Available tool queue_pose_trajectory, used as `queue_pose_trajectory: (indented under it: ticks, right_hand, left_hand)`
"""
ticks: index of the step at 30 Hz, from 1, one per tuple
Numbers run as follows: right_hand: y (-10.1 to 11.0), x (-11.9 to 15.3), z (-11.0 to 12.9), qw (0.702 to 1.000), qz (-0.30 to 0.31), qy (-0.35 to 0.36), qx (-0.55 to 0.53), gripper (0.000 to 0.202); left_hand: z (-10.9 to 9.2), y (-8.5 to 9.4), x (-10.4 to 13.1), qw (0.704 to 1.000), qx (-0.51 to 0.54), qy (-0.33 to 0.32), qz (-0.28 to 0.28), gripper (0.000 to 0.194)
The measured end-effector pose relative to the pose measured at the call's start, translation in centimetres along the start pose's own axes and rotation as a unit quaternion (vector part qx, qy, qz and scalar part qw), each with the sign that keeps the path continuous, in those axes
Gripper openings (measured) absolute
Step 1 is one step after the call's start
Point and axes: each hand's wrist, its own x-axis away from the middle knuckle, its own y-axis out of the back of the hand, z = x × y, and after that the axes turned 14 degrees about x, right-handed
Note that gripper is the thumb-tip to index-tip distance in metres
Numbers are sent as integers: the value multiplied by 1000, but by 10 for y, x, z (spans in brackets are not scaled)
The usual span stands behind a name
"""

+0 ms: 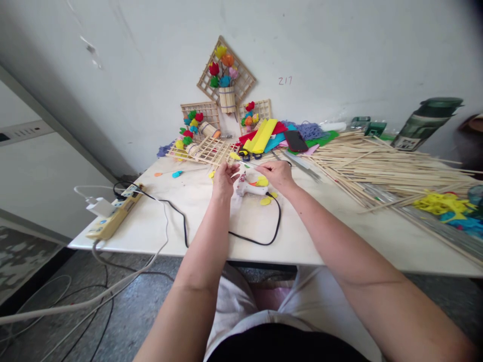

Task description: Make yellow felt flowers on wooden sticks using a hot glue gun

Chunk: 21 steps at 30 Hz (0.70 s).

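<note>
Just past the left grip point(225, 179), one petal point(234, 156) is plain yellow. Between it and the right grip point(278, 174), the glue gun point(252, 188) is white, its cord point(279, 216) black. Left of the left grip lie an orange petal point(158, 174) and a blue petal point(177, 174). Beyond both grips, a tan lattice point(244, 80) makes a crisscross pattern behind tulips point(227, 60) of yellow, orange, red, pink, green and blue. Beyond the right grip, craft sheets point(261, 136) show yellow, red, blue and green; right of it, bamboo sticks point(377, 166) are pale straw.
</note>
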Motion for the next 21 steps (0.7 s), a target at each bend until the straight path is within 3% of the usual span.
queue_pose_trajectory:
  ticks: [6, 10, 13, 17, 21]
  right_hand:
    - [0, 1, 0, 997, -50, 11, 52, 18]
    - [2, 2, 0, 996, -65, 16, 62, 19]
    - [1, 1, 1, 999, -41, 12, 22, 27]
    - [-6, 2, 6, 998, 15, -21, -62, 36]
    - [-14, 7, 17, 985, 57, -34, -157, 36]
  left_hand:
    - [1, -1, 1, 1000, -26, 3, 7, 39]
    - [1, -1, 2, 999, -34, 0, 42, 28]
    - [2, -1, 5, 994, -69, 10, 86, 25]
    - [4, -2, 12, 981, -119, 25, 149, 39]
    - [6, -6, 17, 974, -156, -9, 166, 41]
